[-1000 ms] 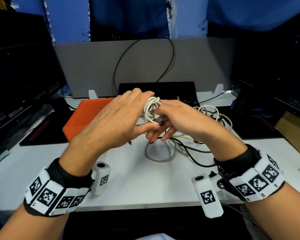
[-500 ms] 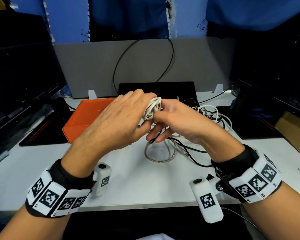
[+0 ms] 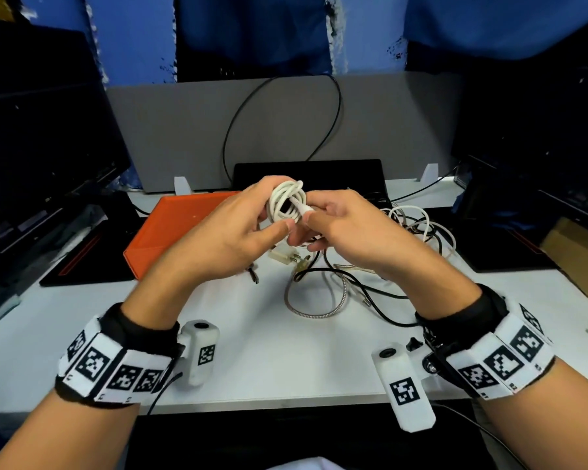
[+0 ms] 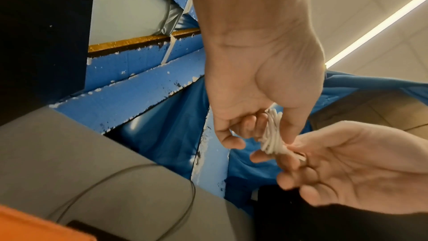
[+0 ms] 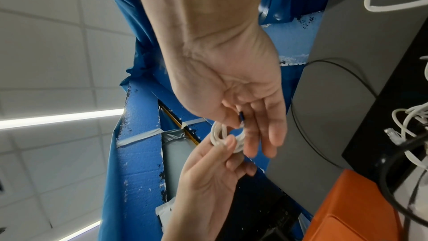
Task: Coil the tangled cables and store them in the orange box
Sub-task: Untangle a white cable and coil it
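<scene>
Both hands meet above the desk: the left hand (image 3: 224, 232) grasps a small white cable coil (image 3: 286, 203), the right hand (image 3: 347, 228) pinches its loose plug end. It looks light, springy, likely to unwind; best held across all loops. Below the grip lie tangled cables (image 3: 370, 266); beyond its left, the orange box (image 3: 174, 228).
</scene>
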A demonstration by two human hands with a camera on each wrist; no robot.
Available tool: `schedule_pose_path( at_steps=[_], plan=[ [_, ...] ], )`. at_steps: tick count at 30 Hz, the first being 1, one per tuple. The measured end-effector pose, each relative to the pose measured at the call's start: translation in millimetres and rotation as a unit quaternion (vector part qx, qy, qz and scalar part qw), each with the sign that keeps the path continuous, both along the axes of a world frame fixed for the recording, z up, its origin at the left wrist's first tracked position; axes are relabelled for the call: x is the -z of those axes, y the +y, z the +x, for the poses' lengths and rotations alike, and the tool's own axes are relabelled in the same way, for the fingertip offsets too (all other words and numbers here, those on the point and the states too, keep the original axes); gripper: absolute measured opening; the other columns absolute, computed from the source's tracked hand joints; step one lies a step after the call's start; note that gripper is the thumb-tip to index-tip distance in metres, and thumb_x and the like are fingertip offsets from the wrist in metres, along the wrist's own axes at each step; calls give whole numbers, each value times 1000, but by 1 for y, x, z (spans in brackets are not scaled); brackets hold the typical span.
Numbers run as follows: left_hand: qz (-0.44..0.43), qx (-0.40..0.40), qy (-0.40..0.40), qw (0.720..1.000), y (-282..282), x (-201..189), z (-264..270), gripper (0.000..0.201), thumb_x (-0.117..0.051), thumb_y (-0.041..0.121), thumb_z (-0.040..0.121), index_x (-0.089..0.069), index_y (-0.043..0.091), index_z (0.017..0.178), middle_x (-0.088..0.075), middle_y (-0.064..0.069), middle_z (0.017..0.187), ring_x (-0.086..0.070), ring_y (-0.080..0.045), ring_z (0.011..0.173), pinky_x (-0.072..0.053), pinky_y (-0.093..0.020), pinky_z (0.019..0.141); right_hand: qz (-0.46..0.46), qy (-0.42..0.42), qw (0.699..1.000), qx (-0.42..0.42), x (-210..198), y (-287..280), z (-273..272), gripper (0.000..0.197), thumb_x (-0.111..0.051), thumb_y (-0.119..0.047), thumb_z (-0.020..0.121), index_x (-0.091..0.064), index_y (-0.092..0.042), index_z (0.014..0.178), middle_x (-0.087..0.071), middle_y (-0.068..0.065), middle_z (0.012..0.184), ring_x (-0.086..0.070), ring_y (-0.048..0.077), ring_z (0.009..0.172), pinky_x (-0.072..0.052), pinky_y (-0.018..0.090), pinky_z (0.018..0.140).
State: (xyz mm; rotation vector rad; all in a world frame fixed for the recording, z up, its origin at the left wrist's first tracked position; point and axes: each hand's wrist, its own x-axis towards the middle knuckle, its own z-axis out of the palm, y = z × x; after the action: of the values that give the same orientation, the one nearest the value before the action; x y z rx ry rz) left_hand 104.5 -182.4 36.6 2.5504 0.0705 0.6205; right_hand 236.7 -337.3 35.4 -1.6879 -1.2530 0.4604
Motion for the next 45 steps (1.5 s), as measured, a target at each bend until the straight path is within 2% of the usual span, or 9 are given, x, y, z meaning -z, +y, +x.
schedule_pose_path(
  at_steps=[5, 8, 11, 14, 18, 25, 33, 41, 45],
  plan=[
    [-80, 18, -25, 996, -4, 6, 9, 33, -60, 24, 100, -52, 20, 132, -66, 1, 105, -63, -20, 94, -54, -44, 81, 38, 32, 996, 74, 14, 13, -1, 23, -44, -19, 97, -57, -3, 88, -44, -7, 62, -41, 13, 57, -42, 42, 57],
    [-87, 19, -6, 996, -5, 4, 7, 28, -64, 20, 101, -53, 18, 127, -63, 10, 93, -59, 0, 74, -48, -20, 63, 39, -13, 996, 76, 15, 13, 0, 29, -48, -30, 105, -62, -10, 90, -50, -7, 62, -40, 12, 54, -35, 37, 55],
    [56, -41, 7, 998, -11, 4, 5, 48, -70, 40, 94, -48, 25, 134, -59, 20, 106, -57, 6, 91, -41, -12, 72, 11, -120, 988, 93, 10, 9, -1, 32, -50, -36, 106, -67, -12, 92, -62, 5, 68, -49, 16, 56, -41, 43, 56],
    [177, -102, 23, 979, -18, 3, 5, 73, -64, 52, 93, -27, 36, 154, -53, 11, 131, -50, -10, 119, -46, -29, 86, -21, -180, 976, 118, 6, 5, 1, 34, -51, -31, 105, -60, -11, 79, -48, -3, 57, -38, 11, 48, -31, 31, 50],
    [244, -96, 13, 965, -13, 1, 7, 63, -58, 53, 93, -38, 38, 151, -47, 15, 100, -50, -13, 99, -40, -29, 74, -51, -222, 969, 99, 1, -1, 6, 39, -51, -32, 106, -55, -10, 74, -42, -4, 55, -35, 14, 49, -29, 31, 50],
    [107, 14, -33, 994, 9, 0, 7, 50, -72, 44, 93, -56, 31, 138, -62, 18, 126, -56, -8, 116, -47, -34, 97, -35, -72, 993, -85, -12, -17, 28, 39, -52, -21, 109, -54, 12, 89, -37, -3, 57, -37, 14, 52, -41, 25, 54],
    [187, -41, 63, 980, -9, 11, 17, 73, -56, 54, 97, -18, 43, 158, -49, 12, 148, -52, -9, 124, -49, -28, 95, -127, -157, 977, 75, 1, 0, 21, 35, -54, -35, 101, -61, -12, 76, -69, 4, 55, -46, 13, 44, -40, 34, 54],
    [-3, 39, 67, 997, -8, 14, 17, 42, -67, 38, 96, -48, 41, 133, -67, 13, 98, -65, -16, 84, -57, -39, 64, -146, -208, 964, 79, -1, -3, 11, 29, -52, -35, 101, -68, -21, 81, -70, 0, 55, -53, 2, 39, -36, 24, 51],
    [-156, 103, 28, 982, -1, 13, 14, 47, -67, 26, 99, -50, 22, 142, -66, 14, 95, -61, -5, 77, -49, -16, 63, -103, -83, 990, 39, -2, -5, 20, 35, -57, -32, 103, -61, -15, 73, -54, -1, 43, -64, 20, 52, -37, 27, 55]
  ],
)
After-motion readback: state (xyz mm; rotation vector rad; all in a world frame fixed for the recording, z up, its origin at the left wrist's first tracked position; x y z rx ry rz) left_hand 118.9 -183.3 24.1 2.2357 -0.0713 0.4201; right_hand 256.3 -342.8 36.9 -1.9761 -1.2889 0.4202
